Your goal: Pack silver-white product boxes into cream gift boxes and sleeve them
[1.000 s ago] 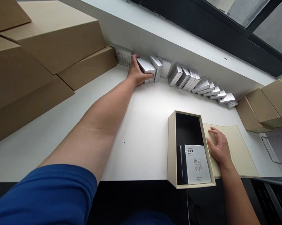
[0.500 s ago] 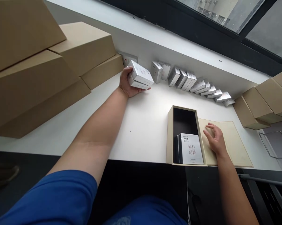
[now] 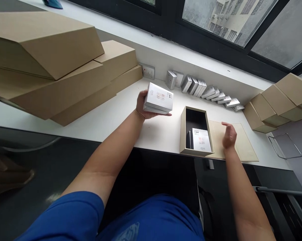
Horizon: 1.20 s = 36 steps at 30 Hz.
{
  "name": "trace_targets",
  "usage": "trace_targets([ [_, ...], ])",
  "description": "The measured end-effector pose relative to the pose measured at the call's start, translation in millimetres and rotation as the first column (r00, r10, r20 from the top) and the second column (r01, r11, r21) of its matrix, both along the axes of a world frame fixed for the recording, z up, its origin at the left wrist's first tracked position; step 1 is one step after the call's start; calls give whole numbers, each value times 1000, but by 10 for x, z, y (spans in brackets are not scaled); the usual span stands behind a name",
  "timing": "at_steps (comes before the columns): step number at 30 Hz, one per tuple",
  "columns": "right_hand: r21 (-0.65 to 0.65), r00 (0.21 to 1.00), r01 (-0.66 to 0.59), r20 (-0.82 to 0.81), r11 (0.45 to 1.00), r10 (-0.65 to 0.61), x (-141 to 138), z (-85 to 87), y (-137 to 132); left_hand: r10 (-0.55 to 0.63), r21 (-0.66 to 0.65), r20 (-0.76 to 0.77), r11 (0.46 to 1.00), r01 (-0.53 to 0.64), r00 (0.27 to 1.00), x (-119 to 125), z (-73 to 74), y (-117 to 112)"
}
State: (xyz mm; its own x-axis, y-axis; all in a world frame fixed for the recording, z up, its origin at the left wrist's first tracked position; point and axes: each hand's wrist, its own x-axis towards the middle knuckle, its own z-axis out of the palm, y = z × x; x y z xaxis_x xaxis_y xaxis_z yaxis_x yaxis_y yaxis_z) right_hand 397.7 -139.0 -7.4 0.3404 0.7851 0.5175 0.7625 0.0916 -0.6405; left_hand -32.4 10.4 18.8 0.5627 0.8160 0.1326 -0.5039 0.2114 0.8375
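Note:
My left hand (image 3: 143, 106) grips a small stack of white tea boxes (image 3: 158, 99), lifted above the white counter, just left of an open beige gift box (image 3: 183, 130). Inside that gift box stands one white tea box (image 3: 201, 140) at the near end, with dark empty room behind it. My right hand (image 3: 228, 135) hovers open over the gift box's flat lid flap (image 3: 243, 145), fingers apart, holding nothing. A row of more small white tea boxes (image 3: 201, 89) leans against the back wall.
Large brown cartons (image 3: 53, 67) are stacked at the left of the white counter (image 3: 110, 117). Smaller tan boxes (image 3: 273, 107) are piled at the right. A clear tray (image 3: 285, 145) sits at the far right. Dark window frames run behind.
My left hand pulled the tea boxes out of the row by the wall and carried them toward the gift box. My right hand lifted off the lid flap.

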Motion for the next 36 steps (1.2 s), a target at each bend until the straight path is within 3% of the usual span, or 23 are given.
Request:
trace_targets([
  [3,242,997,51,-65,969,-37,-307,292,26,-65,-72,24,995,67,998,59,-136,4],
  [6,337,981,-183,5,924,192,-822,661,125,-175,-124,64,975,182,982,90,-249,55],
  [8,195,907,-418,139,887,397,-1237,856,243,-251,-116,89,959,260,964,90,-301,86],
  [10,-58,792,-560,255,826,555,-1662,958,395,-286,-103,97,950,295,953,82,-339,106],
  [13,-355,674,-544,355,760,648,-2195,966,629,-241,-94,89,964,249,966,67,-372,122],
  [15,-448,679,-475,360,757,640,-2392,957,751,-186,-82,94,978,194,978,56,-372,125],
  [18,-476,757,-415,292,776,584,-2410,1027,868,-172,-64,109,982,180,979,45,-331,117],
  [24,-437,884,-407,33,802,467,-2163,1229,898,-338,50,38,941,336,941,93,-202,73],
  [27,-510,890,-381,24,771,455,-2198,1207,826,-275,120,-22,954,276,961,138,-209,41],
  [31,-566,870,-388,37,727,492,-2224,1197,784,-194,116,-78,972,202,978,155,-266,23],
  [36,-372,884,-468,-176,802,434,-2047,1309,891,-106,114,18,988,103,994,103,-266,39],
])
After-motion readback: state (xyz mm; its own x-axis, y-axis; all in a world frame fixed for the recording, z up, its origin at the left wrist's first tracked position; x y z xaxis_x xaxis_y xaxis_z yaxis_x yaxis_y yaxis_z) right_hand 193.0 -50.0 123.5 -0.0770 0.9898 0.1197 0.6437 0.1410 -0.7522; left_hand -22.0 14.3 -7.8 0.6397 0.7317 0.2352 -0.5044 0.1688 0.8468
